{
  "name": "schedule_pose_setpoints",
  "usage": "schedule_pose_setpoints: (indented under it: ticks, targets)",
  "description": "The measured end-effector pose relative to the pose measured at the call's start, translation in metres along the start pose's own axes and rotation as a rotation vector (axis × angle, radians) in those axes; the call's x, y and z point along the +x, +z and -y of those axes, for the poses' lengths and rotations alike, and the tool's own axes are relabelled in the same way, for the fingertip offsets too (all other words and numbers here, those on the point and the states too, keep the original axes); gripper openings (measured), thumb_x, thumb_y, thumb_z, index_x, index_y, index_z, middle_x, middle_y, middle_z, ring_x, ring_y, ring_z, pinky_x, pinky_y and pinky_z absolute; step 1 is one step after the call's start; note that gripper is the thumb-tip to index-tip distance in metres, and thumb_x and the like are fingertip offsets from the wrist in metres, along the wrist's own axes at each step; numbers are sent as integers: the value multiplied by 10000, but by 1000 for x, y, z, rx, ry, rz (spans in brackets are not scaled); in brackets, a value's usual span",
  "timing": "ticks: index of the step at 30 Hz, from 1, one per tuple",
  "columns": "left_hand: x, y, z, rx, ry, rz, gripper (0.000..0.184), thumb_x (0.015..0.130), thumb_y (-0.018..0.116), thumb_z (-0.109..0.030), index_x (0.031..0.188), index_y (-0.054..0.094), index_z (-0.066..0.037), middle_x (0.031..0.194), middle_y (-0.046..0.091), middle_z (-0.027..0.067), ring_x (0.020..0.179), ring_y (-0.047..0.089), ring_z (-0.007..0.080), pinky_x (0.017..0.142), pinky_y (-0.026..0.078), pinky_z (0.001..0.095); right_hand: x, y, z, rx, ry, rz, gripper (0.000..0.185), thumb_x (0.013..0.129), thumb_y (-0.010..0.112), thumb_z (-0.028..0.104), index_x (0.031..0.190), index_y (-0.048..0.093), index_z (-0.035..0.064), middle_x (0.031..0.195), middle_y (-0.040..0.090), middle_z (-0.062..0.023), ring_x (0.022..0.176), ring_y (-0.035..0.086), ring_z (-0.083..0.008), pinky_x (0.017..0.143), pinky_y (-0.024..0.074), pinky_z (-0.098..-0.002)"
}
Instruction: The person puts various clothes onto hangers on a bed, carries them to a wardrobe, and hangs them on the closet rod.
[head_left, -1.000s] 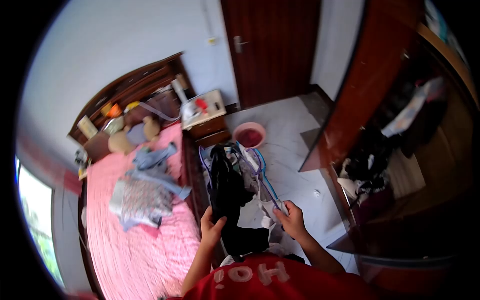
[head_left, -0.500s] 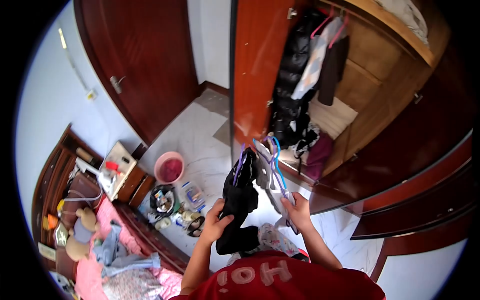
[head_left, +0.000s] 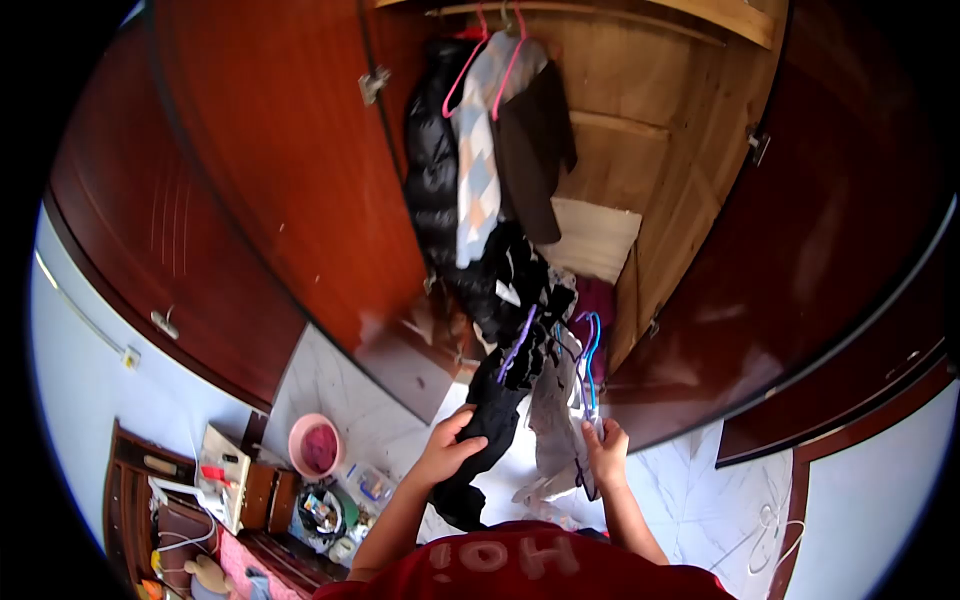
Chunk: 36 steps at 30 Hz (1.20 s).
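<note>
My left hand (head_left: 450,448) is closed around a black garment (head_left: 492,415) that hangs down toward the floor; a purple hanger (head_left: 517,345) sticks up at its top. In my right hand (head_left: 606,452) are a light grey-white garment (head_left: 553,400) and hangers, among them a blue hanger (head_left: 594,355) and purple ones. Both garments are in front of the open wardrobe. Inside it hang a black puffer jacket (head_left: 432,170), a checked light sweater (head_left: 480,160) and a dark brown garment (head_left: 535,150), with pink hangers (head_left: 466,75) at the top.
Wardrobe doors stand open to the left (head_left: 290,160) and right (head_left: 790,260). Purple cloth (head_left: 597,300) lies low in the wardrobe. A pink basin (head_left: 294,445) and other containers are on the floor at lower left, near a bed. A white cable (head_left: 770,540) lies at lower right.
The view has turned right toward the wardrobe, which is now in the middle and closer. Both hands still hold the garments and hangers, which now overlap the wardrobe's lower opening.
</note>
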<state>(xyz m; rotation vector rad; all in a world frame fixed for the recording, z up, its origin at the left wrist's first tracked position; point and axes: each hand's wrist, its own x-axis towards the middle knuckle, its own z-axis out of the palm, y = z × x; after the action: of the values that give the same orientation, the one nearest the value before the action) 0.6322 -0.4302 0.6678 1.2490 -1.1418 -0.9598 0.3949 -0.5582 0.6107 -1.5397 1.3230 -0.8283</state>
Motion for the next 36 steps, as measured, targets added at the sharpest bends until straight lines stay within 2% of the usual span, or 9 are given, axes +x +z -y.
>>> schedule_pose_setpoints:
  ticks: [3, 5, 7, 9, 18, 22, 27, 31, 36]
  targets:
    - [75, 21, -14, -21, -7, 46, 277, 786, 599, -27, 1053, 550, 30, 1035, 539, 56, 972, 515, 141, 851, 399, 259, 45, -12, 14, 253, 43, 11, 112, 794, 564, 56, 855, 575, -37, 698, 535, 1, 620, 458, -74, 547, 376, -242]
    - [122, 31, -24, -48, -74, 13, 278, 797, 604, -37, 1061, 547, 32, 995, 560, 40, 940, 521, 125, 834, 409, 258, 75, -21, 23, 349, 92, -3, 162, 760, 511, 19, 897, 575, -40, 743, 555, -12, 635, 480, -82, 558, 379, -234]
    - [171, 33, -27, 13, 79, -23, 264, 818, 597, -60, 1066, 553, 19, 956, 563, 17, 886, 511, 100, 801, 410, 246, 109, -28, 25, 346, 73, 28, 217, 754, 495, 11, 952, 561, -50, 786, 581, -36, 672, 516, -95, 600, 410, -228]
    - [217, 33, -46, -70, 146, -42, 251, 823, 591, -67, 1059, 556, 12, 932, 552, -2, 865, 496, 87, 786, 406, 237, 137, -34, 36, 597, 2, 22, 228, 743, 503, 11, 954, 557, -58, 764, 574, -52, 647, 510, -98, 570, 417, -238]
    - [421, -28, -145, -173, 433, -117, 226, 851, 572, -80, 1058, 570, 10, 948, 620, 27, 849, 570, 103, 771, 447, 237, 246, -43, 108, 579, -289, -81, 322, 792, 526, -7, 1112, 523, -36, 960, 600, -47, 869, 540, -102, 805, 413, -228]
    - [506, -68, -168, -278, 472, -115, 208, 868, 538, -71, 1051, 579, 19, 926, 642, 53, 814, 599, 124, 744, 461, 238, 287, -34, 168, 583, -394, -145, 325, 809, 530, -20, 1132, 518, -50, 973, 604, -53, 874, 555, -106, 793, 427, -231]
    - [571, -105, -167, -357, 437, -110, 194, 864, 532, -56, 1029, 599, 21, 909, 648, 58, 791, 603, 124, 728, 471, 246, 348, -4, 252, 638, -579, -176, 293, 828, 537, -28, 1120, 525, -44, 932, 621, -42, 807, 566, -77, 721, 436, -202]
    - [600, -120, -162, -162, 346, -135, 205, 843, 546, -54, 1020, 617, 22, 911, 652, 61, 808, 606, 140, 741, 471, 257, 392, 22, 306, 650, -700, -174, 285, 827, 536, -29, 1112, 526, -30, 913, 622, -33, 779, 566, -71, 696, 432, -193]
    - [605, -128, -152, 121, 467, -204, 219, 835, 552, -61, 1015, 601, 54, 912, 662, 107, 836, 608, 166, 766, 464, 288, 438, 56, 356, 742, -735, -133, 243, 823, 577, -10, 1059, 522, -23, 938, 617, -41, 831, 568, -88, 765, 426, -216]
